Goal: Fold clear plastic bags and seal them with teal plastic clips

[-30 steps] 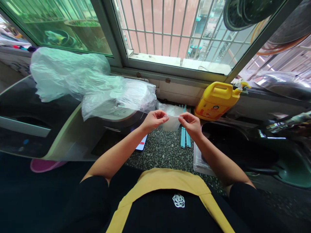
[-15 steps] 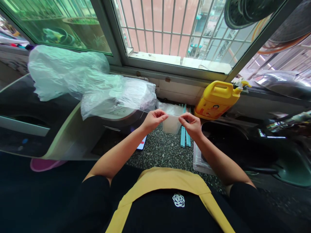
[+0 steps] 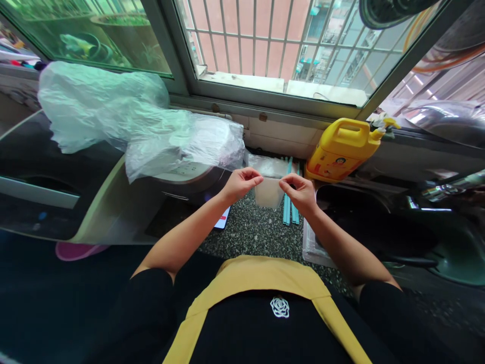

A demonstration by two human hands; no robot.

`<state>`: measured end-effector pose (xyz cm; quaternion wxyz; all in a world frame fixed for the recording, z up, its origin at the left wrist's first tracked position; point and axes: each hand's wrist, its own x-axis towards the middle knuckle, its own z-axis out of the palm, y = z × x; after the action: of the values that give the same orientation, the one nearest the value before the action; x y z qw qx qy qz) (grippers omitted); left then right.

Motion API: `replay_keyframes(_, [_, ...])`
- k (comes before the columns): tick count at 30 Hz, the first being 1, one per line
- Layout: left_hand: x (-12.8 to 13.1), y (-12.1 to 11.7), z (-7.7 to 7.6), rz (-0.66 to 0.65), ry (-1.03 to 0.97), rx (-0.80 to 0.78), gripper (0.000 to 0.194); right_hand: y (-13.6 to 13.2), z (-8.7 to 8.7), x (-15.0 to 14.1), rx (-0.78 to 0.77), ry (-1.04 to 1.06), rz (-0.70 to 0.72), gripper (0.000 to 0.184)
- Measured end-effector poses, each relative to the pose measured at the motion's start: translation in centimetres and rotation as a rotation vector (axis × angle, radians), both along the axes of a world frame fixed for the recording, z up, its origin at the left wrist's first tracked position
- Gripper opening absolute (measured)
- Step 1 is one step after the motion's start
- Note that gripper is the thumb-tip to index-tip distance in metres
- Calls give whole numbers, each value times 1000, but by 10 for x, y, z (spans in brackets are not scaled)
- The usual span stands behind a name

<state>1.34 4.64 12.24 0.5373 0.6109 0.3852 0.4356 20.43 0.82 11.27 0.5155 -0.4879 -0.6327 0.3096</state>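
Note:
My left hand [image 3: 244, 182] and my right hand [image 3: 299, 191] pinch the two upper corners of a small translucent plastic bag [image 3: 270, 193]. It hangs between them above the speckled counter [image 3: 253, 230], its top edge stretched straight. What the bag contains, if anything, I cannot make out. Behind it lies more clear plastic [image 3: 267, 164], partly hidden by the bag. Several light-blue strips [image 3: 291, 212] rest on the counter close to my right hand. Under my left forearm, a phone [image 3: 223, 218] with its screen lit is partly covered.
To the right stands a yellow jug [image 3: 337, 151], beside a dark pan [image 3: 379, 232] near the sink tap [image 3: 428, 194]. A clear plastic tray [image 3: 312, 247] sits by my right forearm. On the left, a large crumpled plastic bag [image 3: 109, 111] covers an appliance. A barred window [image 3: 250, 40] lies ahead.
The view has shifted slightly, so the surroundings sit a little higher. Both hands keep their hold on the bag, whose top edge looks a little flatter and more clearly spread.

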Motion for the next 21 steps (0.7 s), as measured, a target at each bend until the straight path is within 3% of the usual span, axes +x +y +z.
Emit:
replay_keyframes(7, [3, -4, 0, -40, 77, 55, 13, 4, 4, -1, -57, -82, 98, 22])
replay_keyframes(21, [-4, -4, -7, -47, 5, -22, 28, 1, 5, 2, -70, -51, 43, 21])
